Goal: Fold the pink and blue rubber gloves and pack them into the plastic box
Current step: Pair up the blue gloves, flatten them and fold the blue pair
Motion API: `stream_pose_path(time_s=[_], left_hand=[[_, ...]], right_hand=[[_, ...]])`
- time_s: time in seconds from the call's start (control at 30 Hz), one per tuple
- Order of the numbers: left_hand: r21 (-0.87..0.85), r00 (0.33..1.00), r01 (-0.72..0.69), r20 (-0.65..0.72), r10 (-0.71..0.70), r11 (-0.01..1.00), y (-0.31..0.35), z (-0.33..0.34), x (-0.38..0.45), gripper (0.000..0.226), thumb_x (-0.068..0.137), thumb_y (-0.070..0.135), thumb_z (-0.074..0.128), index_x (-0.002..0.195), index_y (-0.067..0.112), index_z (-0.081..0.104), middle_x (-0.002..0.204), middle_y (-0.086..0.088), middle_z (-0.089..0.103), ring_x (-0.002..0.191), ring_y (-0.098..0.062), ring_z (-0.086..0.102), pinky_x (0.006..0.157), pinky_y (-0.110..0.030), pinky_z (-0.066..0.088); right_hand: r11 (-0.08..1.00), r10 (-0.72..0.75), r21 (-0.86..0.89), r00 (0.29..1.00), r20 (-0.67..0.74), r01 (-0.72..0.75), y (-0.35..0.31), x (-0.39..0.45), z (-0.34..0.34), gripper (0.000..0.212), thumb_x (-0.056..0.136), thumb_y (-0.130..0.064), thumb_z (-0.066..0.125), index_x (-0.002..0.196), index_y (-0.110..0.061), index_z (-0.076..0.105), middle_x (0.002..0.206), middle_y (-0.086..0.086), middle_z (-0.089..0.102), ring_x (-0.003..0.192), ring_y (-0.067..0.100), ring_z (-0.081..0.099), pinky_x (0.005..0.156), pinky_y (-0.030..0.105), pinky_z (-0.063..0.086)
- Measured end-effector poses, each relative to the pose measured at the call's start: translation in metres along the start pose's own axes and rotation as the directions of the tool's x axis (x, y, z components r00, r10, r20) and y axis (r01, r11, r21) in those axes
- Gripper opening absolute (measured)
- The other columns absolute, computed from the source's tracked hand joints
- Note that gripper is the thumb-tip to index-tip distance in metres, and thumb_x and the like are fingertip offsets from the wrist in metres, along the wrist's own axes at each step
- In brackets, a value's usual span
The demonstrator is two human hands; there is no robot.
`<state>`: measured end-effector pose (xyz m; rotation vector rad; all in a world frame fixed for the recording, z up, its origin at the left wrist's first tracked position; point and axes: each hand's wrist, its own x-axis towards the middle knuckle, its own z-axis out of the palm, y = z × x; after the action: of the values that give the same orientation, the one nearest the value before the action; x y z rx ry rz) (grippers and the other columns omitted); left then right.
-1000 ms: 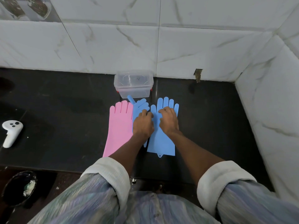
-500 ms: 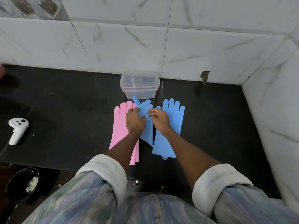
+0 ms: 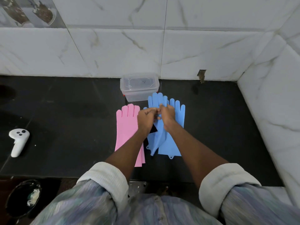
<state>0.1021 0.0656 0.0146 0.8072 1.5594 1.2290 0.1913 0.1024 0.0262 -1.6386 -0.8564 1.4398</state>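
Observation:
A blue rubber glove [image 3: 157, 101] is lifted off the black counter, fingers pointing away from me, its cuff hanging down. My left hand [image 3: 146, 117] and my right hand [image 3: 167, 115] both pinch it near the palm. A second blue glove [image 3: 176, 135] lies flat underneath and to the right. The pink gloves [image 3: 126, 127] lie flat in a stack to the left, partly under my left forearm. The clear plastic box [image 3: 139, 88], lid on, stands just beyond the gloves against the wall.
A white hand controller [image 3: 18, 142] lies on the black counter [image 3: 65, 127] at the far left. Marble-tiled walls close off the back and right side. A dark bowl [image 3: 22, 197] sits below the counter's front edge at lower left.
Both hands went from pressing on the flat blue gloves to pinching one blue glove and lifting it up toward the box. The camera view shifted slightly.

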Motion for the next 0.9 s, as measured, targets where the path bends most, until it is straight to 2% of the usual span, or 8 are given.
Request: stream_pose_path(time_s=[0.13,0.2,0.33,0.43,0.53,0.6,0.73,0.9], left_hand=[[0.002,0.972,0.125,-0.201,-0.122,0.992,-0.002,-0.015,0.004,0.034,0.098,0.025,0.069,0.129,0.009,0.068,0.113,-0.002,0.074,0.111,-0.023,0.069,0.103,-0.038,0.056],[-0.049,0.961,0.277,0.026,-0.276,0.960,0.002,-0.018,0.002,0.068,0.094,0.046,0.074,0.149,0.012,0.052,0.137,-0.003,0.064,0.129,-0.025,0.061,0.115,-0.045,0.047],[-0.075,0.877,0.382,0.344,-0.336,0.921,0.006,-0.022,-0.003,0.062,0.092,0.067,0.065,0.137,0.023,0.065,0.132,-0.004,0.072,0.122,-0.026,0.068,0.111,-0.047,0.049],[0.064,0.872,0.257,0.415,-0.260,0.964,-0.004,-0.021,-0.005,0.044,0.101,0.051,0.062,0.133,0.021,0.067,0.126,-0.002,0.076,0.107,-0.018,0.076,0.101,-0.041,0.055],[0.171,0.808,0.223,0.519,-0.280,0.960,-0.009,-0.017,-0.006,0.035,0.106,0.028,0.061,0.138,0.014,0.063,0.135,-0.009,0.071,0.118,-0.027,0.071,0.109,-0.047,0.053],[0.174,0.768,0.222,0.576,-0.282,0.959,-0.007,-0.012,-0.007,0.026,0.106,0.015,0.060,0.132,0.019,0.063,0.131,-0.007,0.072,0.116,-0.026,0.072,0.103,-0.044,0.057],[0.099,0.860,0.105,0.491,-0.141,0.990,0.004,0.004,-0.007,0.032,0.104,0.002,0.057,0.125,0.026,0.057,0.116,0.008,0.072,0.095,-0.007,0.078,0.072,-0.021,0.063],[0.286,0.893,0.191,0.346,-0.287,0.939,0.002,0.021,0.009,0.043,0.106,0.013,0.058,0.147,0.006,0.050,0.144,-0.014,0.061,0.127,-0.032,0.063,0.109,-0.049,0.053]], right_hand=[[0.992,0.085,0.091,0.996,0.029,-0.087,-0.006,0.000,-0.014,0.028,0.109,-0.024,0.048,0.128,-0.009,0.062,0.109,0.006,0.066,0.105,0.026,0.064,0.075,0.031,0.047],[0.952,0.164,0.243,0.980,0.116,-0.188,-0.004,-0.006,-0.022,0.022,0.110,-0.028,0.048,0.121,-0.014,0.062,0.113,0.005,0.066,0.110,0.025,0.065,0.091,0.034,0.048],[0.831,0.189,0.491,0.963,0.190,-0.260,0.004,-0.007,-0.036,0.027,0.109,-0.025,0.050,0.127,-0.009,0.061,0.139,0.018,0.062,0.131,0.034,0.060,0.119,0.048,0.042],[0.941,0.214,0.268,0.977,0.012,-0.209,0.002,-0.003,-0.051,0.030,0.109,-0.020,0.047,0.127,-0.002,0.062,0.133,0.023,0.063,0.109,0.031,0.062,0.104,0.045,0.052],[0.976,0.216,0.025,0.963,-0.161,-0.215,0.009,-0.002,-0.067,0.034,0.105,-0.020,0.049,0.129,-0.001,0.064,0.117,0.013,0.070,0.099,0.029,0.066,0.088,0.039,0.054],[0.978,0.188,-0.054,0.968,-0.167,-0.200,0.012,0.001,-0.072,0.033,0.104,-0.020,0.049,0.123,-0.002,0.068,0.121,0.013,0.073,0.106,0.031,0.071,0.097,0.043,0.058],[0.996,0.075,-0.051,0.992,-0.097,-0.080,-0.005,0.008,-0.072,0.030,0.103,-0.018,0.051,0.123,-0.003,0.069,0.124,0.016,0.073,0.115,0.033,0.071,0.104,0.051,0.057],[0.975,0.077,-0.192,0.978,-0.195,-0.115,-0.013,0.023,-0.077,0.029,0.096,-0.018,0.064,0.120,-0.004,0.069,0.122,0.012,0.072,0.114,0.032,0.070,0.100,0.044,0.058]])
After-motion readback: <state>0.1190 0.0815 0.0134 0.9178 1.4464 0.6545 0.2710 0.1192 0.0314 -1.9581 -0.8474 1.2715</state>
